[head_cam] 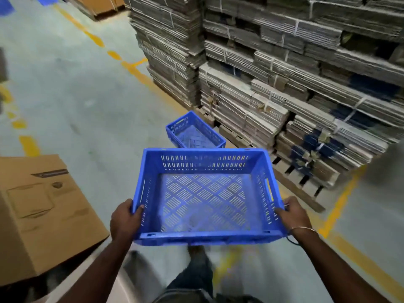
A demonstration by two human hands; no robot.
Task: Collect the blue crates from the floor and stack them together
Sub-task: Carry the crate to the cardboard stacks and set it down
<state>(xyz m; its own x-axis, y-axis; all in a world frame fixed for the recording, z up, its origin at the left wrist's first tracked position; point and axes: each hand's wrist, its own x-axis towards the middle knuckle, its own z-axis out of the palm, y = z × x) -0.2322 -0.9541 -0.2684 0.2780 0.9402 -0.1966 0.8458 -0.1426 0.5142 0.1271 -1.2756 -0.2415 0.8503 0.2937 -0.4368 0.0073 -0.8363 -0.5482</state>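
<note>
While the carried crate hangs level above the floor, the sound way to finish this step is to walk it to the second blue crate, which sits on the grey floor just beyond the carried crate's far rim, and lower it squarely so the two nest.

Left of the carried crate stands a brown cardboard box, close enough that the elbow should be kept in while passing. The left hand grips the crate's left wall, thumb hooked over the rim and inside, the other fingers out of sight beneath or behind the wall. The crate is empty, its slotted bottom showing the floor through it. The right hand clamps the right wall the same way, thumb over the rim, a thin bangle at the wrist. Both grips sit toward the near end, so the far end will tend to dip; keeping the wrists firm and matching long side to long side before letting down should serve best. Right of the crate rise pallets of bundled flat cardboard; the floor crate lies just beside them, so the approach wants to come from the open left.

Much is blurred. The person's leg and foot below the crate are smeared, the floor crate's near end is hidden by the carried one, and blue shapes at the far upper left are too cut off to name.
</note>
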